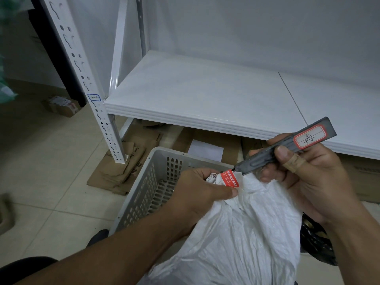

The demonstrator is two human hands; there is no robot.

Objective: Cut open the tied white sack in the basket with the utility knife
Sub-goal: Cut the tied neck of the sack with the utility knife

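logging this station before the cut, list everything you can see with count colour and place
white sack: 1, white, in the basket, neck bunched
red tape: 1 band, red with white print, around the sack's neck
utility knife: 1, dark grey, tip at the taped neck, red-bordered label near its rear end
basket: 1, grey, perforated, in front of the shelf
shelf: 1, white, behind the basket
flattened cardboard: several pieces, brown, on the floor under the shelf
small box: 1, brown, on the floor far left
dark item: 1, black, right of the sack, partly hidden
left hand: 1, grips the sack's neck
right hand: 1, holds the knife, tan bandage on thumb
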